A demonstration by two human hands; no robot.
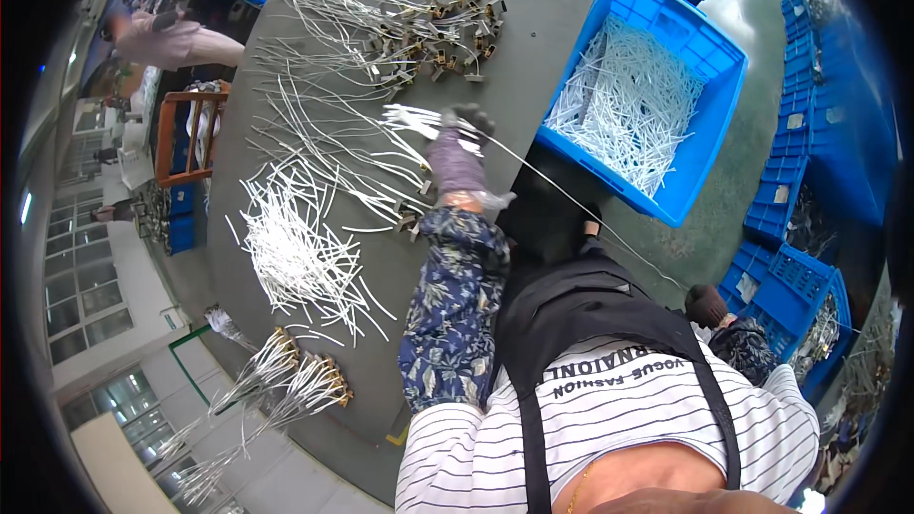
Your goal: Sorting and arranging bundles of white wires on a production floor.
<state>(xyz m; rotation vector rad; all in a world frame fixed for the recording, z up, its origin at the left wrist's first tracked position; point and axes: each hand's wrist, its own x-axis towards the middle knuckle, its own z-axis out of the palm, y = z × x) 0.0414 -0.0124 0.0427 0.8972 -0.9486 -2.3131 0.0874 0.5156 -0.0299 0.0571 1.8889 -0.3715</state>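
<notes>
My left hand (459,154), in a purple-grey glove with dark fingers, is closed around a small bunch of white tube pieces (411,118) above the grey table. From it a long thin white wire (581,205) slants down to the right, to my right hand (705,306). That hand, in a dark brown glove, looks closed at the wire's end beside my body; its fingertips are small in view. Wires with metal-ended parts (447,33) lie in a tangle beyond my left hand. Left of my forearm is a heap of white tubes (300,247).
A blue crate (709,148) full of white tubes stands right of the table (533,86). Wire bundles with brass-coloured ends (295,371) lie at the table's near left edge. More blue crates (785,171) line the right side. Another person (176,43) is at far left, near a wooden chair (181,138).
</notes>
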